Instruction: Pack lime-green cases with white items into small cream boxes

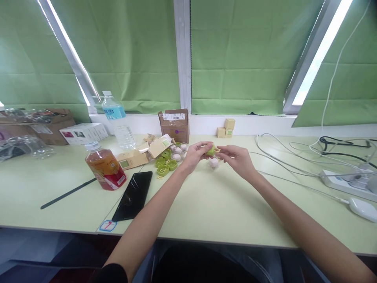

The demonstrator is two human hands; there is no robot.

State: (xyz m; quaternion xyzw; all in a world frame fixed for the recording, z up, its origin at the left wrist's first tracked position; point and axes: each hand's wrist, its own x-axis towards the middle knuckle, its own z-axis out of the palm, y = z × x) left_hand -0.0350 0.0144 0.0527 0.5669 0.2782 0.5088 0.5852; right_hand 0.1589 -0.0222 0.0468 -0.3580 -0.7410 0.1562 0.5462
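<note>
My left hand [194,154] is closed around a small rounded green case [211,151] above the table. A short yellow strap [217,149] sticks out of the case's right side, and the fingertips of my right hand [238,158] are pinched on it. Just below the case lies a pale pink ball [214,162] in clear plastic. To the left of my left hand are several open green cases [163,169], with more pale balls [177,157] in clear wrapping behind them. Opened flat cream cartons [134,159] lie beside these.
A black phone [134,195], a red drink bottle [105,167] and a water bottle [118,125] stand or lie at left. At the back are a brown cardboard box [175,131] and small cream boxes [229,124]. White cables [282,167] run to a power strip [347,184] at right.
</note>
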